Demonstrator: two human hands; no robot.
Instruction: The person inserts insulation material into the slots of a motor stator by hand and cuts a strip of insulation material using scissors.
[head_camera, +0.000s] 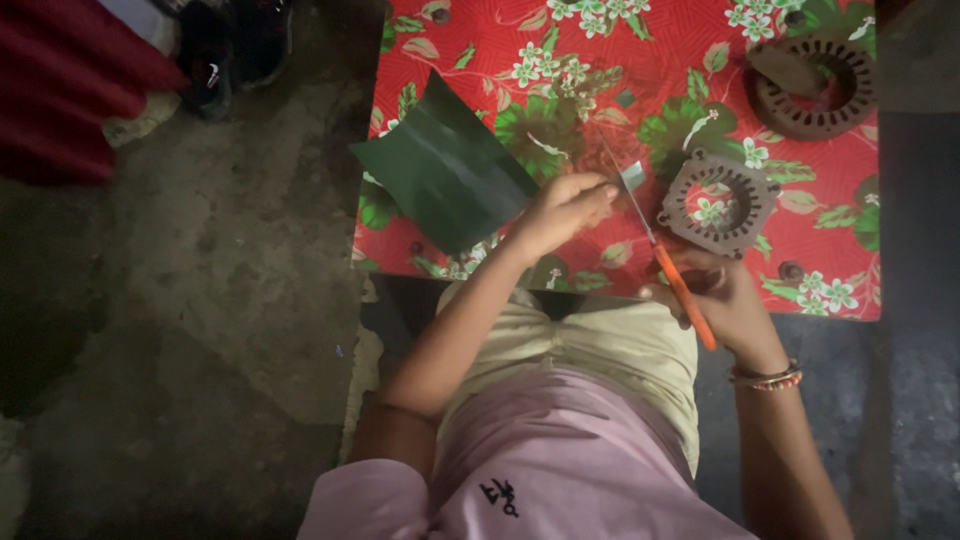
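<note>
Our left hand (560, 212) pinches a small grey-green strip (633, 176) between its fingertips. Our right hand (722, 298) grips the orange-handled scissors (660, 250), and the blades point far, up to the strip. Just left of our left hand lies a big dark green sheet (445, 170) (one corner hangs off the edge). All this sits on a red flowery cloth (620, 40). A brown metal ring with slots (718, 202) lies right of the scissors, and another ring (815, 85) is farther off.
</note>
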